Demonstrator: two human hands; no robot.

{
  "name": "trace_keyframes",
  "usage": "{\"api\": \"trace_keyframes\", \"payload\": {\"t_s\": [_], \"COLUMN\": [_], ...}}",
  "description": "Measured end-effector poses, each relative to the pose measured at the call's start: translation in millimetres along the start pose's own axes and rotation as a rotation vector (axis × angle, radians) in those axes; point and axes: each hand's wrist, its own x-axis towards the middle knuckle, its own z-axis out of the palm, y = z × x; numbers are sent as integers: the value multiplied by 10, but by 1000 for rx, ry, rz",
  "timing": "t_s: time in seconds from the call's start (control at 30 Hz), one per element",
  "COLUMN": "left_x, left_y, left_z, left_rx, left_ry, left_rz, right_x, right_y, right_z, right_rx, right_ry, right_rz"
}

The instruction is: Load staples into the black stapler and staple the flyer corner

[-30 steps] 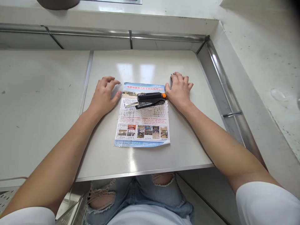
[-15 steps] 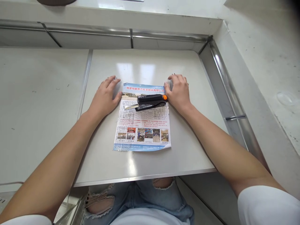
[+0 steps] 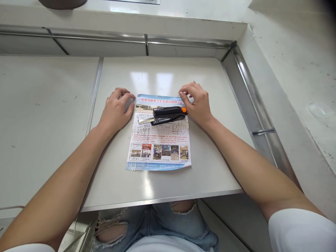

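A printed leaflet (image 3: 162, 140) with a blue header and red Chinese lettering lies flat on the table. Many staples run down its left side, and its lower right corner curls up a little. Across its upper half lies a black stapler (image 3: 168, 112) with an orange end; its metal part points left. My left hand (image 3: 117, 108) rests on the table by the leaflet's upper left edge, fingers bent and apart, holding nothing. At the upper right corner is my right hand (image 3: 197, 103), empty, its thumb and fingertips curved over the leaflet's edge with a gap between them.
The white table (image 3: 210, 175) has a metal seam on the left and a metal front edge. A low partition with a steel rail (image 3: 183, 42) borders the back and right. Beyond it, a dark round object (image 3: 63, 2) stands on the ledge.
My right hand has moved slightly left, its fingers drawing inward over the leaflet's corner. My left hand's fingers have curled a little more. The stapler and leaflet stay in place.
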Motion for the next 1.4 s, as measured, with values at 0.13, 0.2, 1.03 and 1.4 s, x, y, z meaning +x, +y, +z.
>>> {"api": "trace_keyframes", "payload": {"t_s": [0.13,0.2,1.03,1.4], "left_x": [-3,-7,-77,-137], "left_y": [-16,-32,277,391], "left_z": [-26,-32,-137,-179], "left_rx": [-24,-40,-127,-250], "left_ry": [35,53,90,41], "left_rz": [-8,-7,182,175], "right_x": [-13,-21,-38,-35], "right_y": [-28,-49,-56,-47], "right_z": [-37,-36,24,33], "right_rx": [177,225,174,178], "right_ry": [-132,-235,-342,-346], "right_rz": [-139,-262,-383,-378]}}
